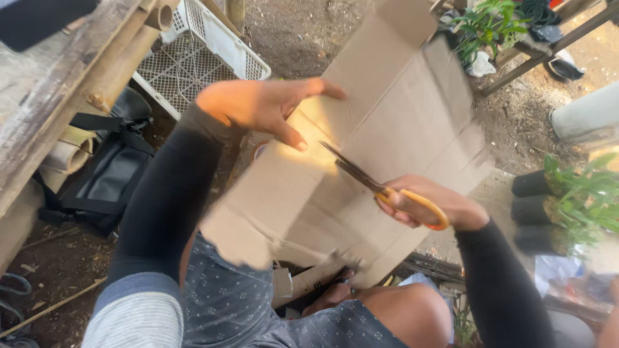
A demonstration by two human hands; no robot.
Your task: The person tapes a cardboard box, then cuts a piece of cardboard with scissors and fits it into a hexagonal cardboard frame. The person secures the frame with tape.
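A large flattened brown cardboard sheet (393, 116) stretches from my lap up to the top middle of the view. My left hand (258, 103) grips its left edge, thumb on the front face and fingers stretched across the top. My right hand (429, 203) holds a pair of orange-handled scissors (380, 187), fingers through the loops. The dark blades point up and left, lying against the middle of the cardboard just below my left thumb. Both arms wear long black sleeves. My knees in patterned blue shorts show below the sheet.
A white plastic crate (200, 51) leans at the top left beside a weathered wooden bench (45, 96). A black bag (109, 174) lies on the dirt under it. Potted seedlings in black bags (554, 200) stand at the right; more green plants (490, 26) at top right.
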